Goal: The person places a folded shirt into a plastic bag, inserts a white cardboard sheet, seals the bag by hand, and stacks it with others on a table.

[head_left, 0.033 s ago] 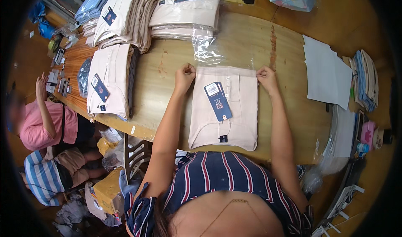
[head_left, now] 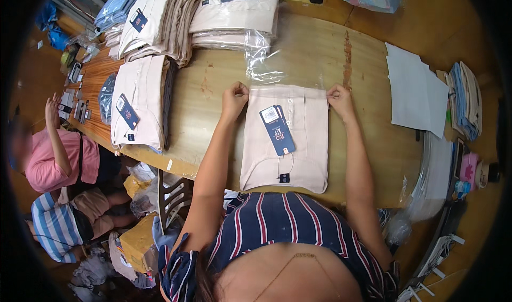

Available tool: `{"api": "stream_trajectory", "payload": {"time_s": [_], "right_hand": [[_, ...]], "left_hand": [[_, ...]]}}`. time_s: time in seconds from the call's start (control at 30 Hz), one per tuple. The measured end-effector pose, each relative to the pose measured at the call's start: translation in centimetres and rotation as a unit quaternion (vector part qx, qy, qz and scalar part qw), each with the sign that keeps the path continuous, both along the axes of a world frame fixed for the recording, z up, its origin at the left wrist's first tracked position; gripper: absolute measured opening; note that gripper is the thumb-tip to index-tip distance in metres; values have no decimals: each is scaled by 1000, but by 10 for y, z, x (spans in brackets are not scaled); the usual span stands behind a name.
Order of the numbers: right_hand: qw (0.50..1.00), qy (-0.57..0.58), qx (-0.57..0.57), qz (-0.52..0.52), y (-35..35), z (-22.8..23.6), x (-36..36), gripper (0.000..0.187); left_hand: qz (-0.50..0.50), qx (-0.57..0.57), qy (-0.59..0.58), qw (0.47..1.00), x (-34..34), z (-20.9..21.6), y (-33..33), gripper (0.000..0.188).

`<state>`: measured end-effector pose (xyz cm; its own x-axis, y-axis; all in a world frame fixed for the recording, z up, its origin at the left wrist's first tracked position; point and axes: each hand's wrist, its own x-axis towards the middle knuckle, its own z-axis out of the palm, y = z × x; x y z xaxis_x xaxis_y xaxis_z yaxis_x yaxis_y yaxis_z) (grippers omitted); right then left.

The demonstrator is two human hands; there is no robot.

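Note:
A folded cream shirt (head_left: 306, 142) lies flat on the table in front of me, with a dark blue hang tag (head_left: 278, 131) on it. Its far edge meets a clear plastic bag (head_left: 266, 70) spread out beyond it. At the shirt's far left corner, my left hand (head_left: 235, 99) is closed in a pinch. My right hand (head_left: 340, 100) pinches the far right corner the same way. Whether the bag's edge is also between my fingers is too fine to make out.
Stacks of folded cream shirts (head_left: 140, 89) stand to the left and far left, some bagged (head_left: 234, 14). White sheets (head_left: 416, 89) lie at the right, beside more folded clothes (head_left: 465, 102). Two people sit at the left, one in a pink top (head_left: 61, 158). A chair (head_left: 173, 198) stands near the table's edge.

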<state>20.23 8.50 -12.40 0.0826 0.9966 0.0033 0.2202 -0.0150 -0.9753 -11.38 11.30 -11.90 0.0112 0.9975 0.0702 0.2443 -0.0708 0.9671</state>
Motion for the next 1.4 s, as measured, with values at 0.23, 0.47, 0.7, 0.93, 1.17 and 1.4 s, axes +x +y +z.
{"api": "stream_trajectory", "payload": {"time_s": [0.23,0.47,0.7,0.93,1.17,1.4], "right_hand": [[988,73,-124,62,-55,28,-5,16],[974,85,-141,157,-101,37,-7,18],[933,51,-227,273,-210,39,-18,12],[955,49,-144,255,-213,47,-36,10],[959,231,-162,-21,-153,42,7,12],[906,352,-135,-191,-260,29,36,38]], "left_hand": [[-99,-116,-58,987,-13,25,-57,15],[-135,-197,-96,966,-25,36,-95,16],[-147,-261,-134,945,-52,36,-206,15],[-163,-202,25,965,-56,50,-252,14],[-242,-84,98,962,6,64,-232,13],[-532,108,272,795,119,93,-194,28]]}}
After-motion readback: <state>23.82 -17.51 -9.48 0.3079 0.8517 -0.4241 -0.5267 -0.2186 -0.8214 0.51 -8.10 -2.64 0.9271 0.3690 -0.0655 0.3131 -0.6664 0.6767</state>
